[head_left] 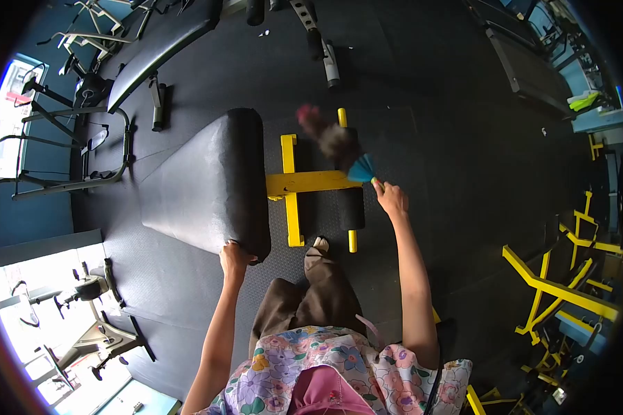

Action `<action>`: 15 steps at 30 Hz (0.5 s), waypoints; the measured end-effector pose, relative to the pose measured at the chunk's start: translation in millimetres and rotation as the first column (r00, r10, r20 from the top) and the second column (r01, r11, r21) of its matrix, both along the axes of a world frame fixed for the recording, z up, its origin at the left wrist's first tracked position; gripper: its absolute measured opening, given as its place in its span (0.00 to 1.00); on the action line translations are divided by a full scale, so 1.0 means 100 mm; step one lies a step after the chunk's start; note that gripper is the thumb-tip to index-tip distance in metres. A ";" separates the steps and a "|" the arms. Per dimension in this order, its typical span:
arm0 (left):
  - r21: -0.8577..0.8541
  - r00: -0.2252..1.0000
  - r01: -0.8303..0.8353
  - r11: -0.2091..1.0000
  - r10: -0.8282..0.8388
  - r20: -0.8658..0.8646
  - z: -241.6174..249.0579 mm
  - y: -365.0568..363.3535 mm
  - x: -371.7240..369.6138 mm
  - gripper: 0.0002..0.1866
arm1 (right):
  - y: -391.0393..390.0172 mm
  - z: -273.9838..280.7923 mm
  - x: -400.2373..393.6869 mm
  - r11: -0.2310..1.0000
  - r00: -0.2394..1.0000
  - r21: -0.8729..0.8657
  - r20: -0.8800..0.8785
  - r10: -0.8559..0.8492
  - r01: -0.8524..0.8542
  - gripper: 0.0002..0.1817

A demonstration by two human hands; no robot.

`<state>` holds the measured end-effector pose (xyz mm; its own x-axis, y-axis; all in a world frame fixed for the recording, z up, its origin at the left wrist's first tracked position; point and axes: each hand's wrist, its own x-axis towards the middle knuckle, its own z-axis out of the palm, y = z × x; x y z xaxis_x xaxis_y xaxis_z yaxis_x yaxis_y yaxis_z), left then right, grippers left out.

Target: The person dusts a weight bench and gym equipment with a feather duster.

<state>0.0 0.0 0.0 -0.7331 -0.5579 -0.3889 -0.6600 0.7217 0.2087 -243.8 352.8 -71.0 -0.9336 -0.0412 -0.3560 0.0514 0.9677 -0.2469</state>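
Observation:
My right hand (392,199) is closed around the handle of a feather duster (339,146), which has a blue collar and dark feathers ending in a reddish tip. The duster is blurred and extends up and left over the yellow frame (311,182) of a weight bench. My left hand (235,257) grips the near lower corner of the bench's black padded seat (201,183); its fingertips curl partly out of sight at the edge. A black foam roller (351,209) sits on the frame's yellow crossbar, below the duster.
Another black bench (160,52) stands at upper left, with an exercise machine (93,138) beside it. An exercise bike (90,294) is at lower left near the windows. Yellow racks (561,287) stand at right, and a treadmill (522,66) at upper right. Small white scraps lie on the dark floor.

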 end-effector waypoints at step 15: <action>-0.053 0.998 0.046 0.998 -0.048 -0.047 -0.07 -0.04 0.01 0.21 | 0.48 -0.30 0.74 0.986 0.946 0.073 0.278 -0.165 0.151 0.32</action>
<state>1.3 -3.8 -7.2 -0.7762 -0.5409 -0.3239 -0.6151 0.7625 0.2006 -170.2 400.9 -100.9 -0.7879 0.1231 -0.6034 0.2650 0.9522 -0.1518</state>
